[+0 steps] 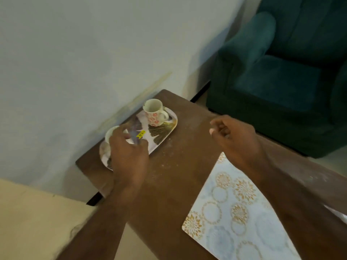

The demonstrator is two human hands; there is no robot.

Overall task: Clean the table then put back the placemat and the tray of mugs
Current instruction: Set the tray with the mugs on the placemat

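The tray (163,133) sits at the far edge of the dusty brown table (176,171), against the wall, carrying a flowered mug (155,114) and a second mug (111,133). The left hand (129,156) hovers over that nearer mug with its fingers spread. It is too blurred to tell whether it grasps anything. The right hand (234,139) hangs loosely curled and empty above the table, just beyond the placemat (234,212) lying at the near right.

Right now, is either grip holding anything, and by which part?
The right grip holds nothing, fingers loosely curled. The left grip is over the tray beside a mug; blur hides any hold.
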